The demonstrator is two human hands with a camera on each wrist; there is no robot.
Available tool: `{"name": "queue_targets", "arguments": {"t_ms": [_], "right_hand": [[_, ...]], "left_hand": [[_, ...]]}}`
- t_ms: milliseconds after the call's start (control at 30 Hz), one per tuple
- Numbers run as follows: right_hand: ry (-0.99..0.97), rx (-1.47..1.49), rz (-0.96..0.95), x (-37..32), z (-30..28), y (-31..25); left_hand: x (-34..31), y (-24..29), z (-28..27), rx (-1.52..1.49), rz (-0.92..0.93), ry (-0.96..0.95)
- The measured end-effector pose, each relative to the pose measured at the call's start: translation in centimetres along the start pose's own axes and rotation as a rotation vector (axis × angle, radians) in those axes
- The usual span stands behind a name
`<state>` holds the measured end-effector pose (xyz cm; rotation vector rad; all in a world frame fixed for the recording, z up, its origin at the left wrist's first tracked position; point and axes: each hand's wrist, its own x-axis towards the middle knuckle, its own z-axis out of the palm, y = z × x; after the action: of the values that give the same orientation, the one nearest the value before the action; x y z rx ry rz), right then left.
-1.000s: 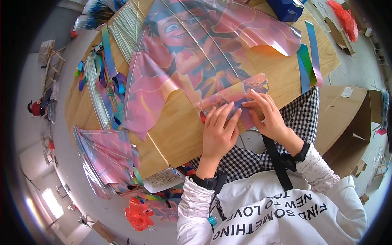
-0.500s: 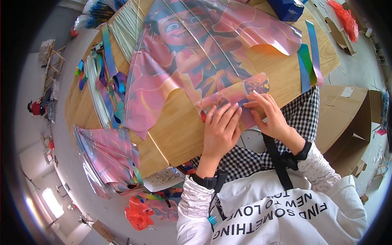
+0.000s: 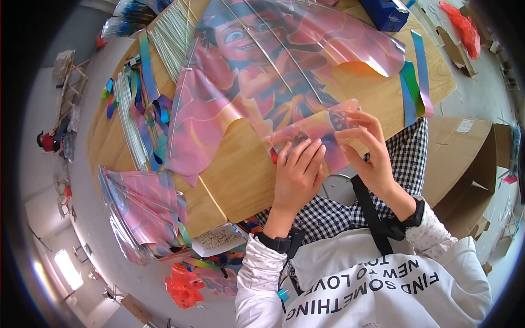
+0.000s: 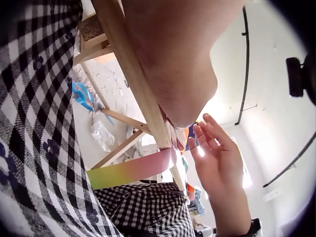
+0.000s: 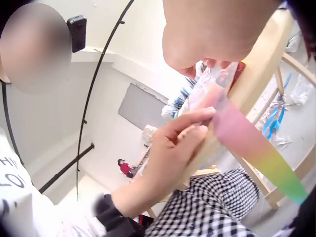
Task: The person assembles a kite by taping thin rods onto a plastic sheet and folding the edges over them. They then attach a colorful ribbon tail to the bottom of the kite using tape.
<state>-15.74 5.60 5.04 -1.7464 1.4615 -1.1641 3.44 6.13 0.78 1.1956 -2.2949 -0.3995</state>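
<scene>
A large pink, printed film kite (image 3: 229, 98) with a cartoon figure lies on the table. Its near end is turned over into a clear, wrinkled fold (image 3: 313, 129) by the table edge. My left hand (image 3: 296, 177) rests on this fold with its fingers nearly straight. At the fold's right end, my right hand (image 3: 373, 156) is raised with fingers spread and loosely bent, fingertips close to the film. A pink strip (image 3: 336, 158) comes out from the fold between the hands. In the right wrist view the strip (image 5: 254, 145) hangs past the edge, fading to yellow and green.
Thin white rods (image 3: 167, 41) and coloured ribbons (image 3: 156, 117) lie left on the wooden table (image 3: 246, 175). Another folded kite (image 3: 139, 202) hangs at the left edge, near a white box (image 3: 219, 240) of small pieces. A blue box (image 3: 385, 13) stands far right; a cardboard box (image 3: 451, 158) sits right.
My right hand has lifted and shifted right, its fingers spreading apart, so more of the fold and strip shows. My left hand has stayed nearly still on the film.
</scene>
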Motion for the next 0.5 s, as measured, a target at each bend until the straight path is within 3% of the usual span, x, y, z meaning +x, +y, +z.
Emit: {"name": "queue_targets", "arguments": {"t_ms": [67,167,267,500], "right_hand": [[-0.007,0.025,0.044,0.3,-0.1,-0.6],[-0.150,0.102,0.306,0.9,-0.2,-0.9],[-0.137,0.202,0.454,0.9,0.7,0.0],[-0.186,0.034,0.483,1.6,1.1,-0.1]], "left_hand": [[0.0,0.1,-0.1,0.004,-0.003,-0.007],[0.1,0.1,-0.2,0.002,-0.004,-0.006],[0.1,0.0,-0.2,-0.006,0.002,-0.001],[-0.3,-0.4,0.1,-0.023,0.023,-0.001]]}}
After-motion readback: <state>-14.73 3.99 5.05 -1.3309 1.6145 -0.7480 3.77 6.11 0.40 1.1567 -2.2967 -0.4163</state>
